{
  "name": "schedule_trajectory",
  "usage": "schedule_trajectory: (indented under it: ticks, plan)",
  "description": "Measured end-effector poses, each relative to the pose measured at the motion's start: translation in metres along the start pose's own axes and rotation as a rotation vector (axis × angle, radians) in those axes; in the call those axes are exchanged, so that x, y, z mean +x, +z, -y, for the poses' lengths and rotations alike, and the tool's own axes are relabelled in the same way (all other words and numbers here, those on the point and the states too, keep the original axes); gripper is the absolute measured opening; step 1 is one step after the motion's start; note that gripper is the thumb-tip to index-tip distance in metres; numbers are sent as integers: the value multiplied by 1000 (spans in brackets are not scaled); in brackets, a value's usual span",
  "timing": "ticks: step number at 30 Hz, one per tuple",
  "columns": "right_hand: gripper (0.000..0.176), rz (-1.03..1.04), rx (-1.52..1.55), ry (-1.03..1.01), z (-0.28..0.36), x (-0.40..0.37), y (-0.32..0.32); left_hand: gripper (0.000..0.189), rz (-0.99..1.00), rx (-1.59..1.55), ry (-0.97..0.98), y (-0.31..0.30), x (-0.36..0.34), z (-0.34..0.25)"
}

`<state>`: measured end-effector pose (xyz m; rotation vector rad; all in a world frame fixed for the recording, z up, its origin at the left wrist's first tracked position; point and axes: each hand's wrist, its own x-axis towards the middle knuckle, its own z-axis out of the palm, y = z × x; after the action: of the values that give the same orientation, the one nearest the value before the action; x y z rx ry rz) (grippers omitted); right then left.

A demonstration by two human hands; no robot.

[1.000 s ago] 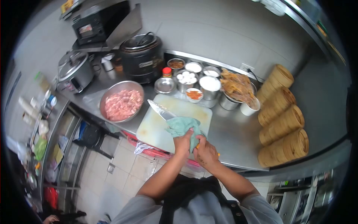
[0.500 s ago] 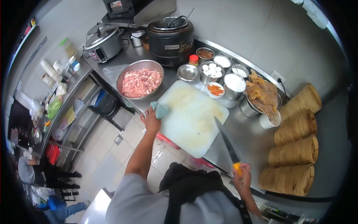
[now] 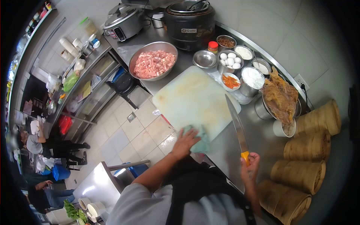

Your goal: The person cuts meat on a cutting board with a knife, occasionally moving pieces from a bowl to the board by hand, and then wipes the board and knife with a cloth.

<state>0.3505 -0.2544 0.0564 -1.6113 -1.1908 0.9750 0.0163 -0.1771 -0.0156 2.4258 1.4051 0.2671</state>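
My left hand (image 3: 185, 142) presses a green cloth (image 3: 201, 141) at the near edge of the white cutting board (image 3: 191, 97), its fingers on the cloth. In my right hand (image 3: 250, 165) is a kitchen knife (image 3: 237, 125) with a yellow handle, blade pointing away from me over the board's right side. Faint yellowish stains mark the board. A metal bowl of cut raw meat (image 3: 154, 63) stands beyond its left corner. Past the far right edge are a small bowl of orange strips (image 3: 230, 81) and a container of white powder (image 3: 252, 77).
Eggs (image 3: 230, 60), a red-lidded jar (image 3: 212, 46) and a black cooker (image 3: 189, 26) stand along the wall. A large piece of brownish meat (image 3: 280, 95) tops a pot at right, near bamboo steamers (image 3: 300, 176). Another person (image 3: 35, 144) stands far left.
My left hand and the cloth have moved from the board's left corner to its near edge. The knife stays in my right hand. The view has shifted.
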Motion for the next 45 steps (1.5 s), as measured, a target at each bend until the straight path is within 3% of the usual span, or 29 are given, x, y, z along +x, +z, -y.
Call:
schedule_trajectory:
  ticks: [2, 4, 6, 7, 8, 9, 11, 13, 15, 17, 19, 23, 24, 26, 28, 30, 31, 32, 35, 36, 38, 41, 42, 45]
  plan:
    - [41, -5, -8, 5, -3, 7, -2, 63, -57, 7, -96, -5, -24, 34]
    - [40, -19, -24, 16, -1, 9, 1, 47, -424, -130, -140, 21, -36, 98]
    - [40, -14, 28, -34, 6, 10, 2, 30, -613, -77, -241, 0, -25, 141]
    - [40, -12, 15, -36, 7, 11, 3, 33, -593, -98, -285, -39, -12, 147]
    - [40, -7, 27, -39, 5, 13, 5, 37, -806, -71, -383, -40, -2, 170]
    - [40, -1, 41, -43, 6, 16, 7, 41, -829, 18, -550, -53, 8, 184]
    - [41, 1, 40, -49, 24, 19, 16, 47, -873, 63, -618, -58, 25, 219]
    - [41, 11, 42, -57, 34, 25, 26, 56, -584, 55, -607, -83, 46, 201]
    - [42, 22, 54, -65, 35, 28, 33, 63, -354, 18, -532, -71, 56, 174]
    - [42, 26, 43, -63, 44, 28, 40, 66, -428, -37, -369, -28, 56, 156]
    - [43, 27, 37, -58, 47, 31, 44, 66, -380, -229, -225, 5, 55, 112]
    - [44, 48, 51, -42, 40, 34, 49, 55, -245, -549, -45, 5, 55, 10]
    - [44, 61, 58, -43, 38, 35, 49, 55, -245, -551, -47, 9, 62, 2]
    - [45, 61, 48, -50, 36, 39, 47, 48, -123, -882, -291, 14, 73, -5]
    - [45, 48, 33, -49, 38, 41, 44, 58, -406, -1137, -301, 18, 93, 12]
    - [46, 18, 66, 8, 45, 43, 41, 74, -82, -657, -617, -69, 100, 29]
    - [46, -2, 59, 18, 45, 43, 40, 87, -182, -282, -593, -51, 103, 55]
    - [46, -8, 81, 17, 44, 43, 39, 88, -268, -93, -623, -65, 106, 60]
    - [48, -31, 101, 11, 38, 37, 36, 84, -484, -74, -441, -48, 106, 94]
    - [48, -33, 98, 6, 36, 36, 34, 84, -478, -77, -431, -46, 104, 84]
    - [48, -40, 65, 7, 30, 31, 30, 69, -335, 28, -227, -42, 94, 58]
    - [48, -52, 73, -4, 25, 25, 24, 54, -293, -98, -227, -19, 103, 50]
    - [48, -56, 114, -13, 24, 20, 22, 45, -410, -71, -127, -16, 108, 56]
    - [48, -97, 60, 34, 26, 12, 15, 37, -389, -104, -142, -14, 121, 52]
